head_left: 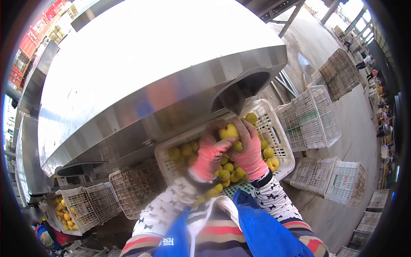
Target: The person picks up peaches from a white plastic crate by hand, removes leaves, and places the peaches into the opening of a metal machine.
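My left hand and my right hand, both in dirty pink gloves, are closed around a yellow peach. Its top shows between the fingers and thumbs. They hold it over a white plastic crate that stands right in front of my body. Inside the crate lie many yellow-green peaches, partly hidden under my wrists. Green mesh shows at the crate's near side.
A metal table with a glaring white top rises beyond the crate; a dark chute opening is in its near edge. Stacked crates stand at right. At lower left, a crate holds orange-yellow fruit. People are far off right.
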`<action>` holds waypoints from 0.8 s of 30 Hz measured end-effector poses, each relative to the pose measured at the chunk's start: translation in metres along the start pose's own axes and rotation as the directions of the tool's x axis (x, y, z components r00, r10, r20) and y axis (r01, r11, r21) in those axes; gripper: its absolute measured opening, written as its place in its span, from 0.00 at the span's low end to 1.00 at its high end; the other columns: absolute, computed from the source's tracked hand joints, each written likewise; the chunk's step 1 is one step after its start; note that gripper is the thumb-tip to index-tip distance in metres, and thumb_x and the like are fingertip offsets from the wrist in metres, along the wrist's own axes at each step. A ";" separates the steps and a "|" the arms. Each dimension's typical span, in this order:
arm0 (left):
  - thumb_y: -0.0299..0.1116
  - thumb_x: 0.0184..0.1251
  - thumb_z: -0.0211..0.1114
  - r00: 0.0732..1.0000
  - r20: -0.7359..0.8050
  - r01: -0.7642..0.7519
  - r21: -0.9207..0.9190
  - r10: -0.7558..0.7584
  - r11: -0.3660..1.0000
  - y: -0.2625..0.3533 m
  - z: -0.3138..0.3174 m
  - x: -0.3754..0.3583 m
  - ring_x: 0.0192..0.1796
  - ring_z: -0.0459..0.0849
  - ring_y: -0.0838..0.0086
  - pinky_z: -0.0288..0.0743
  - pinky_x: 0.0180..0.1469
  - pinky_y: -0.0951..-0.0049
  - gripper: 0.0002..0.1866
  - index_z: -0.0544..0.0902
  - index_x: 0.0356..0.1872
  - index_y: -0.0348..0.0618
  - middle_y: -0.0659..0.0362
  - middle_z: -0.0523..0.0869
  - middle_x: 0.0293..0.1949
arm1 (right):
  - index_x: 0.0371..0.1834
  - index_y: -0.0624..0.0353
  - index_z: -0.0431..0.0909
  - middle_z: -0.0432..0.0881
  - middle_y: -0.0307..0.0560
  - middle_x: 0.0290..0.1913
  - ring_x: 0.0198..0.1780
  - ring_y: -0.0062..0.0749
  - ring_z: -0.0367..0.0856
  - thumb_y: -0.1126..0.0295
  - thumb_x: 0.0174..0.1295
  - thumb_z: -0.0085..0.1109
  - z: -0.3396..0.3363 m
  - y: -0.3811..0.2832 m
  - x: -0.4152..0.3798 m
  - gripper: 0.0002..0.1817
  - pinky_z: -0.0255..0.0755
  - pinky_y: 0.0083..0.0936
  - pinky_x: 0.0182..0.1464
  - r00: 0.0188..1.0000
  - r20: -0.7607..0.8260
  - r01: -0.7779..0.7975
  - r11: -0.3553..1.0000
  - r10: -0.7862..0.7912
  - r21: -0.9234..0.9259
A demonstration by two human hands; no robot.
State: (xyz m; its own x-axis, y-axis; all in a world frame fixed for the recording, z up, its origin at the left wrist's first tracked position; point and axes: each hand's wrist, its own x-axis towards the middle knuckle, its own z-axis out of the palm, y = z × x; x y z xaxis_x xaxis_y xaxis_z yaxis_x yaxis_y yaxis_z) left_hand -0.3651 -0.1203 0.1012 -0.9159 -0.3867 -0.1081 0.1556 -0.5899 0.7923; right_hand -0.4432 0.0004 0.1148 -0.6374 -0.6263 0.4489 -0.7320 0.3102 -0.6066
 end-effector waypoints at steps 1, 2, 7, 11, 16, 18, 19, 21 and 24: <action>0.32 0.62 0.69 0.999 -0.015 -0.036 0.054 0.037 0.998 -0.002 0.003 0.001 0.65 0.73 0.65 0.67 0.68 0.67 0.31 0.71 0.65 0.34 0.51 0.75 0.62 | 0.68 0.57 0.70 0.72 0.55 0.63 0.62 0.53 0.74 0.67 0.43 0.77 0.005 0.006 -0.003 0.44 0.74 0.39 0.61 0.999 -0.047 -0.002 1.000 0.001 -0.009; 0.34 0.62 0.70 0.997 -0.030 -0.071 0.110 0.075 0.991 -0.004 0.006 0.001 0.66 0.73 0.65 0.67 0.68 0.68 0.31 0.70 0.65 0.34 0.52 0.75 0.62 | 0.67 0.58 0.70 0.73 0.55 0.62 0.61 0.53 0.75 0.67 0.42 0.77 0.009 0.010 -0.002 0.43 0.74 0.39 0.61 0.996 -0.093 0.001 1.000 -0.002 -0.014; 0.36 0.64 0.69 0.990 -0.138 0.014 0.090 -0.001 0.996 -0.008 -0.010 -0.001 0.59 0.76 0.71 0.68 0.63 0.69 0.30 0.71 0.66 0.40 0.58 0.78 0.56 | 0.66 0.56 0.72 0.73 0.60 0.57 0.53 0.55 0.79 0.64 0.53 0.73 -0.007 0.012 0.047 0.35 0.78 0.41 0.53 0.953 -0.060 -0.288 0.949 0.297 0.128; 0.37 0.64 0.68 0.927 -0.304 0.252 0.064 -0.221 0.966 -0.059 -0.090 -0.021 0.57 0.76 0.73 0.68 0.62 0.70 0.30 0.72 0.67 0.41 0.59 0.79 0.55 | 0.62 0.58 0.74 0.74 0.62 0.57 0.54 0.58 0.79 0.60 0.56 0.70 0.028 0.056 0.100 0.30 0.77 0.46 0.55 0.961 -0.006 -0.266 0.922 0.275 -0.282; 0.37 0.62 0.70 0.793 -0.429 0.440 -0.087 -0.432 0.894 -0.097 -0.119 -0.059 0.51 0.78 0.76 0.71 0.57 0.73 0.27 0.77 0.62 0.39 0.60 0.81 0.51 | 0.53 0.64 0.79 0.79 0.60 0.51 0.49 0.53 0.83 0.64 0.55 0.70 0.017 0.058 0.112 0.24 0.77 0.39 0.53 0.966 -0.205 -0.142 0.987 0.156 0.081; 0.37 0.61 0.70 0.806 -0.429 0.509 0.153 -0.407 0.847 -0.111 -0.125 -0.053 0.50 0.79 0.75 0.72 0.55 0.73 0.29 0.76 0.63 0.38 0.59 0.81 0.52 | 0.51 0.64 0.81 0.80 0.57 0.50 0.48 0.49 0.83 0.65 0.56 0.70 0.000 0.064 0.078 0.21 0.77 0.35 0.52 0.943 -0.220 -0.164 0.922 0.251 0.351; 0.37 0.61 0.71 0.814 -0.423 0.534 0.271 -0.399 0.801 -0.121 -0.130 -0.051 0.50 0.80 0.75 0.73 0.55 0.73 0.29 0.76 0.63 0.38 0.58 0.82 0.52 | 0.50 0.63 0.82 0.80 0.55 0.50 0.48 0.48 0.83 0.66 0.56 0.69 -0.006 0.065 0.052 0.20 0.77 0.34 0.51 0.930 -0.142 -0.267 0.890 0.339 0.371; 0.38 0.62 0.70 0.860 -0.351 0.492 0.379 -0.370 0.784 -0.178 -0.163 -0.046 0.51 0.80 0.74 0.73 0.54 0.73 0.30 0.75 0.64 0.38 0.57 0.82 0.53 | 0.49 0.61 0.83 0.80 0.51 0.49 0.48 0.46 0.83 0.66 0.57 0.68 -0.003 0.086 0.015 0.17 0.77 0.34 0.51 0.907 0.073 -0.418 0.865 0.415 0.276; 0.45 0.62 0.69 0.834 -0.389 0.551 0.613 -0.391 0.566 -0.180 -0.136 -0.019 0.56 0.80 0.60 0.73 0.59 0.64 0.29 0.78 0.62 0.43 0.50 0.81 0.57 | 0.54 0.57 0.81 0.81 0.47 0.50 0.49 0.44 0.83 0.69 0.58 0.68 0.030 0.143 -0.033 0.19 0.78 0.34 0.49 0.788 0.466 -0.356 0.915 0.403 -0.190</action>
State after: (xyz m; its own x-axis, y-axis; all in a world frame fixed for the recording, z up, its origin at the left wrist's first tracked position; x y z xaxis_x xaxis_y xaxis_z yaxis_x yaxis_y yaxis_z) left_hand -0.3254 -0.1033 -0.1217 -0.6807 -0.3679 -0.6335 -0.6436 -0.1125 0.7570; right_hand -0.5196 0.0445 -0.0068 -0.6849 -0.7015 -0.1969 -0.4889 0.6428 -0.5897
